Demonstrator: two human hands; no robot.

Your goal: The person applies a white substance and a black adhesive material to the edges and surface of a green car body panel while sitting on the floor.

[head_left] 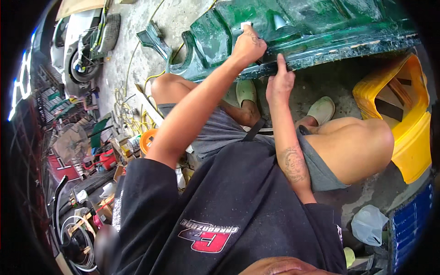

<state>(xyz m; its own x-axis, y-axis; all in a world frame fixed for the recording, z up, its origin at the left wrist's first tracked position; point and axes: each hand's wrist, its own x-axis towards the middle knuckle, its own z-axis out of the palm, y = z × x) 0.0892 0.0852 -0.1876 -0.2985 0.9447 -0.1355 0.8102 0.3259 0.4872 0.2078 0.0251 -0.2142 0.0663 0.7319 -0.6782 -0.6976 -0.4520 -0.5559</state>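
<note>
A large green moulded panel [316,27] with ribs and a whitish, rough near edge spans the top of the head view, in front of my knees. My left hand [250,46] is closed on a small white block [246,24] over the panel; most of the block is hidden in the fist. To its right, my right hand [280,85] is at the panel's near edge. Its index finger stretches up onto the edge, while the other fingers curl below; nothing shows in that hand.
A yellow plastic stool [412,142] stands at right, above a blue crate [412,229] and a plastic bag [369,224]. Yellow cable [126,110] tangles on the floor at left, near an orange bucket [147,141]. A partly dismantled vehicle [82,46] is at upper left.
</note>
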